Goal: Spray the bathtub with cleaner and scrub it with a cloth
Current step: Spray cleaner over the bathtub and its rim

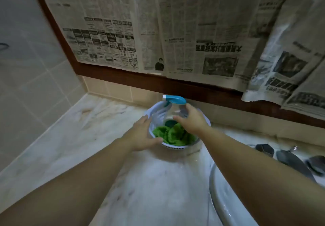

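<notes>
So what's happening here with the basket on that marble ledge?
A person is reaching into a white perforated basket on the marble ledge beside the bathtub. The left hand rests on the basket's near rim, steadying it. The right hand is closing around a clear spray bottle with a blue trigger head that stands in the basket. A green cloth lies bunched in the basket, untouched. No spraying or scrubbing has begun.

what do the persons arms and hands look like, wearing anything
Both arms are bare along all of their visible length: no sleeves, no gloves. The left hand and right hand show no rings, and neither wrist shows a watch or band. No markings are visible on either forearm. The picture is slightly soft, so very small details cannot be ruled out.
</notes>
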The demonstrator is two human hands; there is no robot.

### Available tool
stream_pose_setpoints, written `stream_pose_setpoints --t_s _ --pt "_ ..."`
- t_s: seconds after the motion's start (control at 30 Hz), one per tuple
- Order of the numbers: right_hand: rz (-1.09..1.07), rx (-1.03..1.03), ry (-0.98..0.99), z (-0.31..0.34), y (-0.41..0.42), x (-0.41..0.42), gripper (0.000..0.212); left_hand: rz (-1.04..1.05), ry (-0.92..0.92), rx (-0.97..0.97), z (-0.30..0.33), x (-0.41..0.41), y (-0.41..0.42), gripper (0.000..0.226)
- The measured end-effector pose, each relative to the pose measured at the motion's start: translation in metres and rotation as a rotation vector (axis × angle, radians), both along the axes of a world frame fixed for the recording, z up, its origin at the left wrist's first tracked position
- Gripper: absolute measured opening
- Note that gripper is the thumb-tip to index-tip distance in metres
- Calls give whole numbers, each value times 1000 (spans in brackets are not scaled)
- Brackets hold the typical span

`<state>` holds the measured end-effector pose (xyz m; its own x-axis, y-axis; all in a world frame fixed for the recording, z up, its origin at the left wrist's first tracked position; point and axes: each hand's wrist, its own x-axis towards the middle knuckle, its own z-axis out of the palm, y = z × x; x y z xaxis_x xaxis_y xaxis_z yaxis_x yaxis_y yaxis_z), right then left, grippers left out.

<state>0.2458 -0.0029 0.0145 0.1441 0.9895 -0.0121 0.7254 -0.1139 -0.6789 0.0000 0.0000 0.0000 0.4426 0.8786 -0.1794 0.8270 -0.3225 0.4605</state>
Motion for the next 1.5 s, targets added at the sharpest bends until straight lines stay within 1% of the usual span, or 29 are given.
stream_pose_setpoints --t_s 0.1,0.2,0.27,0.37,0.5,0.63,0.7,0.73,0.83,0.93,1.0,1.03,1.1,1.17,1.23,1.3,1.4,1.47,1.5 --pt "41 -42 166 -5 12 -2 54 19 -17 21 -6 0 0 113" --pt "27 13 230 -13 19 -2 40 36 -23 35 -12 0 1 114" --pt "27 54 228 -14 21 -2 39 32 -26 36 -16 -2 4 115" --pt "-39 111 292 -8 19 -7 36 24 -38 37 -16 -2 4 115" --pt "-98 229 392 22 14 -15 33 28 -80 4 -9 0 5 113" --pt "-20 328 394 66 -8 -27 33 78 -249 57 15 7 -3 99" --pt "18 350 394 84 -24 -36 32 126 -377 61 34 11 -14 90" --pt "34 358 400 91 -33 -41 33 144 -451 60 43 12 -23 89" --pt "70 359 421 111 -65 -62 44 155 -631 58 62 4 -58 103" --pt "98 328 447 118 -98 -90 48 210 -698 40 71 -13 -104 115" --pt "164 319 464 118 -118 -110 44 288 -682 62 73 -23 -133 125" --pt "207 310 470 118 -129 -120 41 340 -676 73 71 -29 -147 126" --pt "295 274 479 115 -148 -141 37 444 -675 98 67 -43 -178 119" --pt "384 241 473 110 -166 -163 44 534 -650 117 61 -61 -215 110" --pt "466 169 488 103 -186 -185 51 610 -614 136 55 -79 -256 109" --pt "569 44 549 98 -212 -208 46 685 -571 151 48 -95 -300 111" --pt "721 -116 666 89 -260 -246 28 789 -536 150 39 -117 -370 114" --pt "767 -203 710 84 -294 -276 20 853 -533 136 36 -131 -417 111" --pt "787 -242 729 82 -312 -290 19 885 -537 140 35 -138 -440 111"
